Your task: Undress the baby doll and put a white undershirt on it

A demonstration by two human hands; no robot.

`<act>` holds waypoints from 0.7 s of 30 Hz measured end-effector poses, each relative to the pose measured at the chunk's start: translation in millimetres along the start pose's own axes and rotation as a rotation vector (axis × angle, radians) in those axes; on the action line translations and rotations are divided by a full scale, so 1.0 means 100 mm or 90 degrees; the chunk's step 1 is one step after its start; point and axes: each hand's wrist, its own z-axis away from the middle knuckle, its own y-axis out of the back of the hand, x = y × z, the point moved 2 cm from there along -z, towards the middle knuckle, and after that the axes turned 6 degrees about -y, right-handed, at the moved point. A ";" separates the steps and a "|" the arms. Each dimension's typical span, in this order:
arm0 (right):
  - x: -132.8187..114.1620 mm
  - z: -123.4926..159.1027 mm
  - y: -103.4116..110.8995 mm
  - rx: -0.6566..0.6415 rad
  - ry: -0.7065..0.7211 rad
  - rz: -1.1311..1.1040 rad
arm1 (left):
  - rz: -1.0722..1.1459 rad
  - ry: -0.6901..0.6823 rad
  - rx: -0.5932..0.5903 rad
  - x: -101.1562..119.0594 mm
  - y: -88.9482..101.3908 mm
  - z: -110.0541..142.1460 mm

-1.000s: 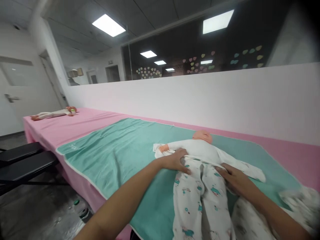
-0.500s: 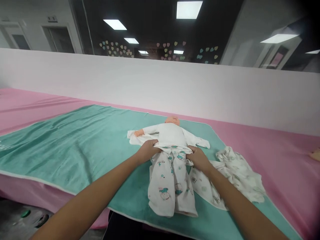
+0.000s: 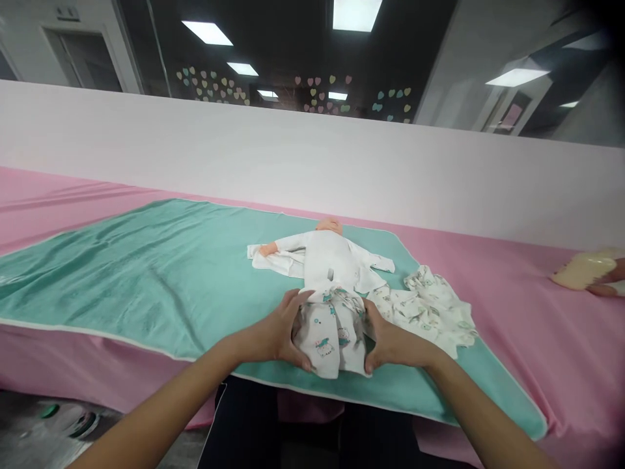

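A baby doll (image 3: pixel 328 255) in a white top lies on its back on a teal towel (image 3: pixel 146 273), head toward the wall. White patterned trousers (image 3: pixel 333 331) cover its legs and are bunched up near the towel's front edge. My left hand (image 3: pixel 279 333) grips the trousers' left side. My right hand (image 3: pixel 390 340) grips their right side. Both hands squeeze the gathered fabric between them.
A crumpled patterned cloth (image 3: pixel 430 306) lies on the towel right of the doll. The towel rests on a long pink table (image 3: pixel 547 352) along a white wall. At the far right edge a pale object (image 3: pixel 583 270) sits beside someone's fingers (image 3: pixel 608 286).
Both hands slid from the doll's waist down toward me, bunching the trousers along the legs. The view also swung right and then tilted down.
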 end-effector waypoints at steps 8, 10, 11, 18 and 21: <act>0.00 0.06 -0.28 0.146 0.008 0.078 | -0.176 -0.076 0.113 0.05 -0.19 -0.04; -0.02 0.11 -0.31 0.181 0.001 0.073 | -0.207 -0.096 0.121 0.12 -0.17 0.00; -0.04 0.14 -0.32 0.195 0.003 0.069 | -0.221 -0.099 0.124 0.15 -0.16 0.01; -0.06 0.29 -0.53 0.294 0.050 0.136 | -0.189 -0.040 0.200 0.23 -0.22 0.10; -0.06 0.37 -0.65 0.389 0.087 0.169 | -0.145 -0.031 0.207 0.29 -0.31 0.21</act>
